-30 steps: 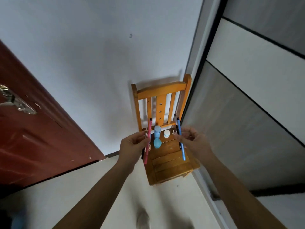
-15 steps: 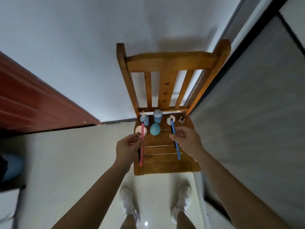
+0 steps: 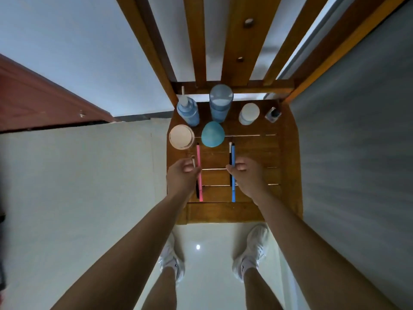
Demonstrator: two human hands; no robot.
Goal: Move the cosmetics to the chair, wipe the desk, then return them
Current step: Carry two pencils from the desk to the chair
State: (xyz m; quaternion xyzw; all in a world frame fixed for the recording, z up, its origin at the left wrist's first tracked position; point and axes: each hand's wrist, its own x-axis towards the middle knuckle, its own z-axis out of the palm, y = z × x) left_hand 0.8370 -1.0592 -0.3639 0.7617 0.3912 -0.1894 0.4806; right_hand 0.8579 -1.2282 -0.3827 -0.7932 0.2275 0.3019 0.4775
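Note:
A wooden chair [image 3: 288,166] stands below me with cosmetics on its seat. At the back are a blue pump bottle [image 3: 188,111], a taller blue bottle [image 3: 220,101], a white jar [image 3: 248,114] and a small dark bottle [image 3: 273,114]. In front lie a round beige compact [image 3: 181,136] and a blue egg-shaped sponge [image 3: 212,134]. My left hand [image 3: 182,179] pinches a pink pen [image 3: 199,153] with a thin brush beside it, just above the seat. My right hand [image 3: 249,179] pinches a blue pen [image 3: 233,155] together with a dark slim stick.
The chair's slatted back [image 3: 237,41] rises against a white wall. A red-brown door [image 3: 33,104] is at the left and a grey panel [image 3: 357,130] at the right. My two white shoes [image 3: 250,251] stand on the pale floor before the chair.
I have leaned in closer over the chair, and both hands have lowered their pens toward the front half of the seat.

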